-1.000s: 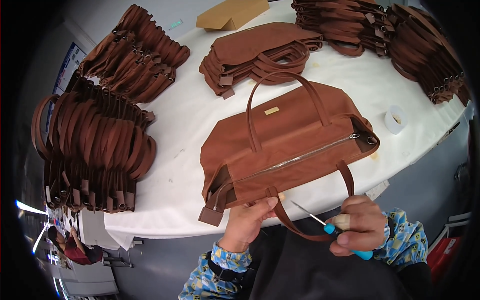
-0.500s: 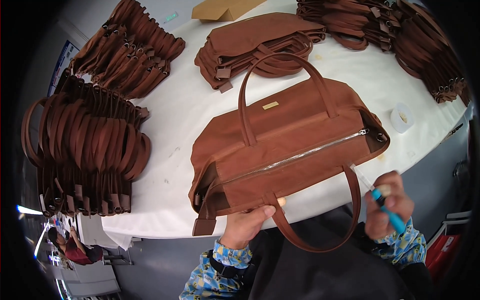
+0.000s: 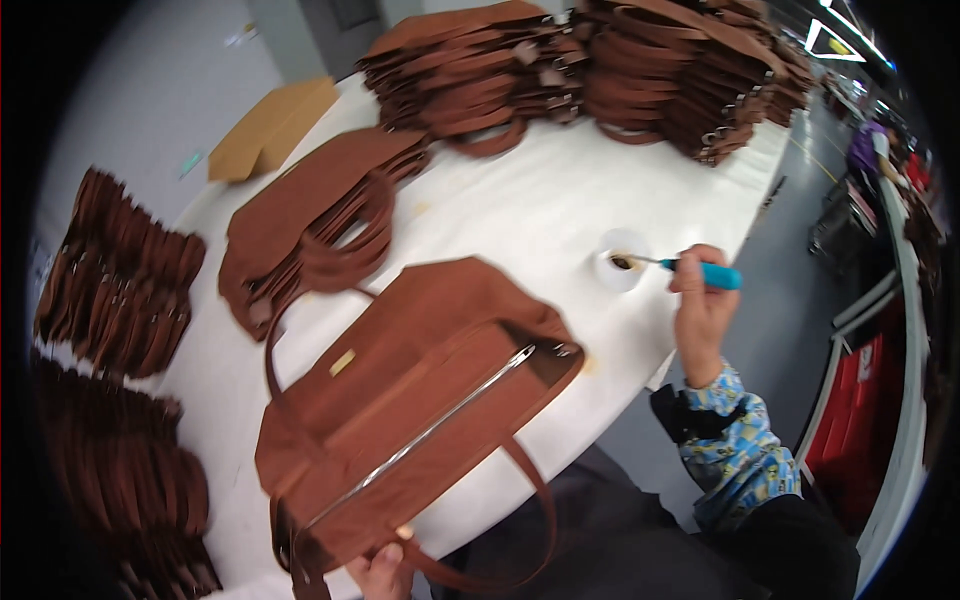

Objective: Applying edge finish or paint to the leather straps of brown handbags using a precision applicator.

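A brown handbag [image 3: 430, 320] with a silver zipper, a small gold plate and two loop handles lies tilted on the white-covered table. My left hand [image 3: 382, 574] grips its near edge by the base of the near handle, thumb on top; the lower frame edge cuts the hand off. My right hand [image 3: 702, 318] is closed round a slim tool with a teal handle [image 3: 721, 276]. The tool's thin tip reaches into a small white cup [image 3: 617, 278] with something dark inside. Whether the tip touches it, I cannot tell.
Stacked brown bags [image 3: 310, 190] lie beyond the handbag, with taller piles [image 3: 470, 80] at the back and more at the left [image 3: 120, 280]. Brown cardboard [image 3: 275, 125] sits at the far left. The white table [image 3: 510, 215] ends at the right, near a red bin [image 3: 850, 410].
The view has swung right. My right hand has gone from beside the near handle to the cup, and the tool's tip is now in it. My left hand keeps hold of the handbag.
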### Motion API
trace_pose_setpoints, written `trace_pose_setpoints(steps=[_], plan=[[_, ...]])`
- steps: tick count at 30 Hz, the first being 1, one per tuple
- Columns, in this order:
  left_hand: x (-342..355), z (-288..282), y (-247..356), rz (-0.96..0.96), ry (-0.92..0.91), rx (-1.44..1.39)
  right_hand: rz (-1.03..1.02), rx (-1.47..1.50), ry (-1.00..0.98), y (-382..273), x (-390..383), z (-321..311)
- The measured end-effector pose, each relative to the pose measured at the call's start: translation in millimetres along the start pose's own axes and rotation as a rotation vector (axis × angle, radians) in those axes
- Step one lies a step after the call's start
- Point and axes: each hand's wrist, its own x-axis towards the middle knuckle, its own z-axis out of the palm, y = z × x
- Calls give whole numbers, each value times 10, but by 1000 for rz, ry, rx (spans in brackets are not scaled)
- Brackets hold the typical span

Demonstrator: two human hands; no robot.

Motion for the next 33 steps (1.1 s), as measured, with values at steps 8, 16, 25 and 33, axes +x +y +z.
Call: trace_pose_setpoints(steps=[8, 16, 25, 33], plan=[[-67, -58, 99, -48, -170, 122, 9, -243, -21, 65, 75, -121], [-83, -28, 170, -36, -168, 170, -60, -357, -60, 153, 113, -44], [-137, -112, 176, -97, -133, 197, -121, -401, -73, 124, 119, -22], [-125, -229, 92, -133, -107, 158, -152, -467, -72, 120, 123, 0]])
